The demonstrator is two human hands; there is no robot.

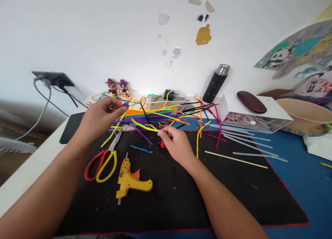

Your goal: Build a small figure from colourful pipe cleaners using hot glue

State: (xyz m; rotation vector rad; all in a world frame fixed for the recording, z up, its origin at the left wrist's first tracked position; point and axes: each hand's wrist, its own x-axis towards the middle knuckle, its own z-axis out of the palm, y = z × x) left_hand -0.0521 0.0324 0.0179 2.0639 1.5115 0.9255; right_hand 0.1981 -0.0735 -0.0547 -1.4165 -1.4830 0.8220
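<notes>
My left hand point(100, 115) is raised over the far left part of the black mat, thumb and fingers pinched on a small pink-and-blue fuzzy piece point(125, 104). Between thumb and forefinger, my right hand point(177, 144) grips a yellow-green pipe cleaner point(142, 125) whose free end points toward the left. Just behind both hands spreads a pile of pipe cleaners point(158, 113) in many colours. Something bright pink point(163, 143) is partly hidden by my right fingers. A short blue twisted pipe cleaner point(141, 149) lies on the mat point(186, 201) between my arms.
Scissors point(103, 163) and a yellow glue gun point(132, 180) lie on the mat. Clear glue sticks point(254, 144) and a thin wooden stick point(236, 159) rest at right. Behind stand two small figures point(116, 87), a black thermos point(215, 84) and a white box point(255, 111).
</notes>
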